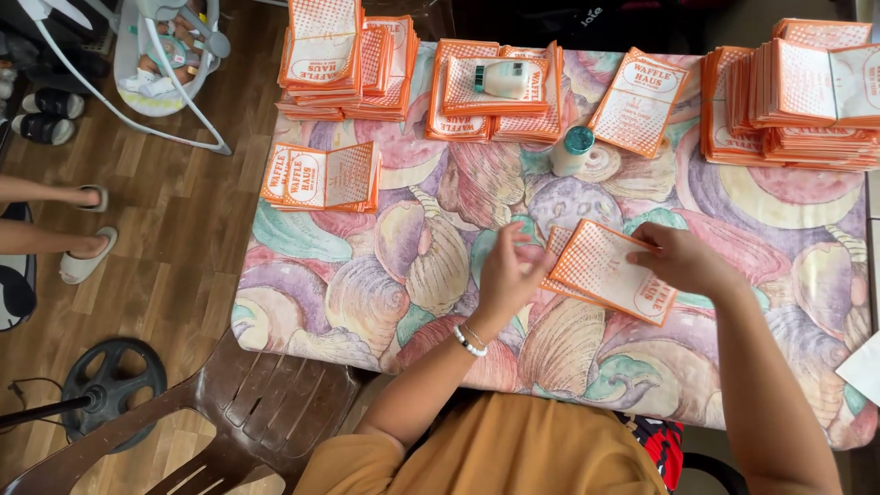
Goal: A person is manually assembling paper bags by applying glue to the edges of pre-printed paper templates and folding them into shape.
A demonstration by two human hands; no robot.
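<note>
My left hand (506, 271) and my right hand (680, 259) hold an orange and white flat paper sleeve (612, 270) between them, low over the table (385, 275) with its shell-patterned cloth. The left fingers pinch the sleeve's left edge; the right fingers grip its upper right edge. A bead bracelet circles my left wrist. A second orange piece peeks out under the sleeve's left corner.
Stacks of the same orange sleeves lie at the back left (346, 57), back middle (495, 92), right (797, 92) and left (321, 176). A small teal-capped bottle (572, 150) stands mid-table; another bottle (504, 79) lies on a stack. A brown chair (238, 412), a fan base and another person's feet (82, 247) are at left.
</note>
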